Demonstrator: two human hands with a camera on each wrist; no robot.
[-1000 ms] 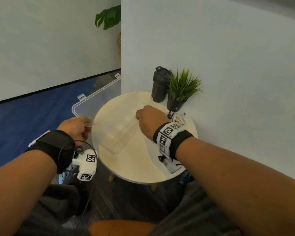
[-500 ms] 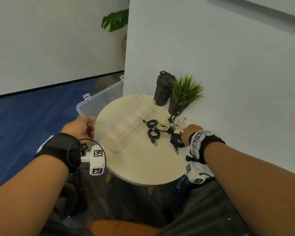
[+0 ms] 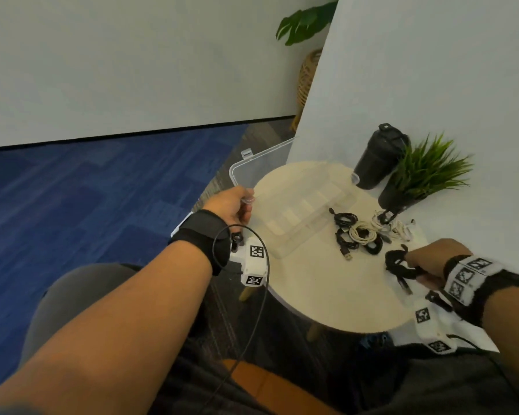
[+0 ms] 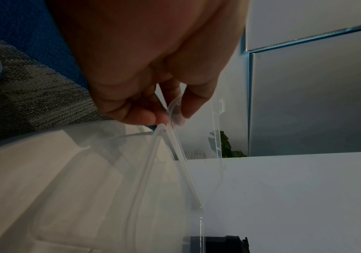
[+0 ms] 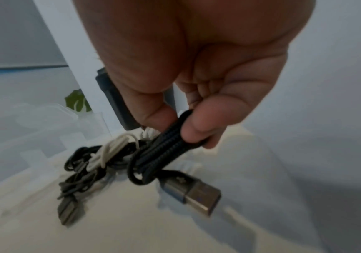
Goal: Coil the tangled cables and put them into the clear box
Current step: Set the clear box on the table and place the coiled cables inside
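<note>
Round table (image 3: pixel 327 292): left hand (image 3: pixel 229 205) pinching clear box (image 3: pixel 306 217) lid, right hand (image 3: pixel 426 259) gripping black cable (image 5: pixel 164 152).

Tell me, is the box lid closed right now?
No, the left hand pinches the lid by its corner and holds it raised above the clear box.

Clear glossy plastic box (image 3: pixel 297 223), braided black cable (image 5: pixel 164 150) with metal plug, matt pale wooden table (image 3: pixel 327 295)

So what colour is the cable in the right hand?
Black, with a braided sheath; the right wrist view shows the cable best, pinched in the right hand.
</note>
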